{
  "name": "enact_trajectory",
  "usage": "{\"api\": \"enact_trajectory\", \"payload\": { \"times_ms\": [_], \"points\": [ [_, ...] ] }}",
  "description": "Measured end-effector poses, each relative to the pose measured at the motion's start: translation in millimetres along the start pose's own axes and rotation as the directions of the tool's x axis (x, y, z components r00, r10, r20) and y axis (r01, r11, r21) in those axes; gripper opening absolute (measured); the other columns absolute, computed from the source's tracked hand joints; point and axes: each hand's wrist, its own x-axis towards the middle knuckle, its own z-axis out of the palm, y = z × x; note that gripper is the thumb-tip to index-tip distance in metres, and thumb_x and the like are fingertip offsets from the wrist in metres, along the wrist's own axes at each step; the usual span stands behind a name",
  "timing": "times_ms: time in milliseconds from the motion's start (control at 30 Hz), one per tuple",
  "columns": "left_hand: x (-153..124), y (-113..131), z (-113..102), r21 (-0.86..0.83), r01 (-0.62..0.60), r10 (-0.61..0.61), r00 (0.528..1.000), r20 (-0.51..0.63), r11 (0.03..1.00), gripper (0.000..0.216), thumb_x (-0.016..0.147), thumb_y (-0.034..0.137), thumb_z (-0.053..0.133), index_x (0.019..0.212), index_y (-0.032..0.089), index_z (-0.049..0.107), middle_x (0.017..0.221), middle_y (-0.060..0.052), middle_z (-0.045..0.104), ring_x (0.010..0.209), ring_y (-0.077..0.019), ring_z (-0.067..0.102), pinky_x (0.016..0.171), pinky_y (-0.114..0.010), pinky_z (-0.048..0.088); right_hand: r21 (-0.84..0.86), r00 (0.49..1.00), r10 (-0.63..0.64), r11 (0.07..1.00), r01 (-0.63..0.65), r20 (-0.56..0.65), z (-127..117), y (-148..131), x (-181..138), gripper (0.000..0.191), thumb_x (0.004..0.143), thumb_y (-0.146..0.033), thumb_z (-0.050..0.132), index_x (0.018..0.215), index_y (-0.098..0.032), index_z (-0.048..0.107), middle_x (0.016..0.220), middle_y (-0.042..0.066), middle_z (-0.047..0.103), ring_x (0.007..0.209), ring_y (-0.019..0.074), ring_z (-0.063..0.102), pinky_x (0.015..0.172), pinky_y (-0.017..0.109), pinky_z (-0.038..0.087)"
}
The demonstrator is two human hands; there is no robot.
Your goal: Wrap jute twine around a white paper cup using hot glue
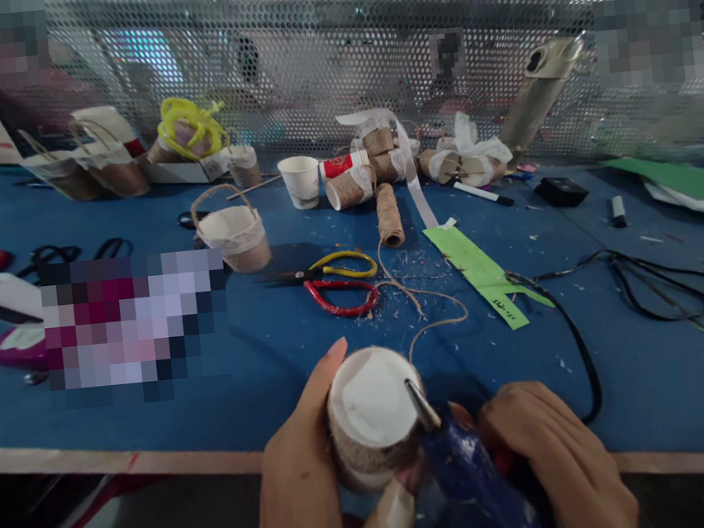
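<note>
My left hand (313,475) is closed around a paper cup (374,403) whose outer side is wrapped in brown twine, its round white end facing up at me. A blue glue gun (472,476) is gripped in my right hand (549,444). Its metal nozzle points up and left, right at the edge of the cup's white face; I cannot tell if it touches. Loose twine (438,322) runs from behind the cup to a twine spool (389,215) farther back. Scissors (341,283) with one yellow and one red handle lie beyond the cup.
A twine-handled cup basket (234,234), a plain paper cup (300,182) and several wrapped cups (350,185) stand behind. A green strip (478,277) lies right of centre. The black cord (585,358) curves across the right. A perforated metal screen (321,68) borders the blue table.
</note>
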Motion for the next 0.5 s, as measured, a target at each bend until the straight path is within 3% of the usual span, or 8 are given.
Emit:
{"api": "enact_trajectory", "payload": {
  "times_ms": [233, 500],
  "points": [
    [1.7, 2.0, -0.2, -0.020, 0.002, -0.002, 1.000, 0.011, 1.000, 0.074, 0.103, 0.070, 0.067, 0.171, 0.048, 0.046, 0.147, -0.001, 0.079, 0.127, -0.0348, 0.080, 0.113, -0.051, 0.061, 0.032, 1.000, 0.011, 0.999, -0.011, 0.014, -0.7, 0.5, -1.0, 0.027, 0.100, 0.005, 0.068, 0.091, -0.020, 0.063, 0.071, -0.005, 0.065, 0.061, 0.0119, 0.066, 0.066, 0.031, 0.053],
    [0.6, 4.1, -0.5, -0.032, 0.011, -0.011, 1.000, -0.003, 0.999, 0.072, 0.103, 0.069, 0.068, 0.169, 0.048, 0.049, 0.150, -0.001, 0.078, 0.129, -0.0358, 0.079, 0.115, -0.053, 0.060, 0.052, 0.998, -0.012, 0.999, 0.009, 0.057, -5.1, 1.9, -0.1, 0.027, 0.106, 0.002, 0.060, 0.092, -0.021, 0.060, 0.070, -0.004, 0.064, 0.060, 0.0114, 0.060, 0.064, 0.032, 0.050]
  ]
}}
